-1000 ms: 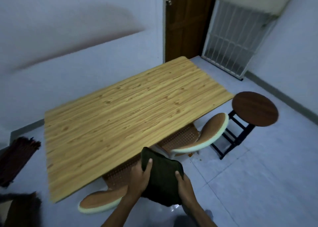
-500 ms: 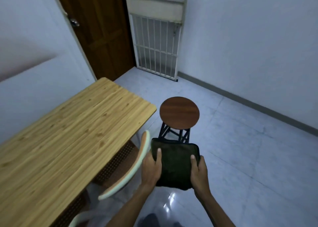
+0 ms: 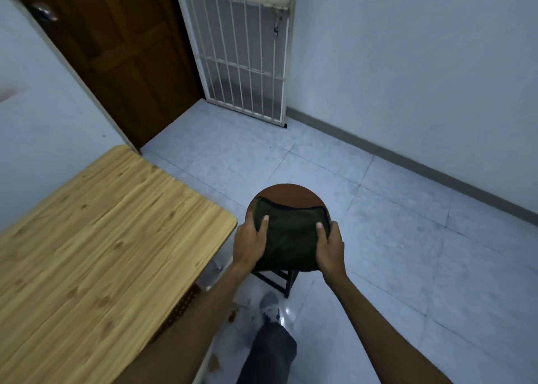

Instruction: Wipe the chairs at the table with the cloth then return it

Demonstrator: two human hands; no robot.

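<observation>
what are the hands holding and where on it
Both hands hold the dark cloth over the round stool: the left hand grips its left edge, the right hand its right edge, thumbs on top.

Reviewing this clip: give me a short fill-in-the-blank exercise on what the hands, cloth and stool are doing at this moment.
1. The dark green cloth is gripped by ____ hands, the left hand and the right hand.
2. The cloth covers most of the round seat of the ____, whose top is reddish-brown.
3. The wooden table lies to the person's ____ side.
4. Beside the brown door stands a white barred ____.

Missing words: both; stool; left; gate
</observation>
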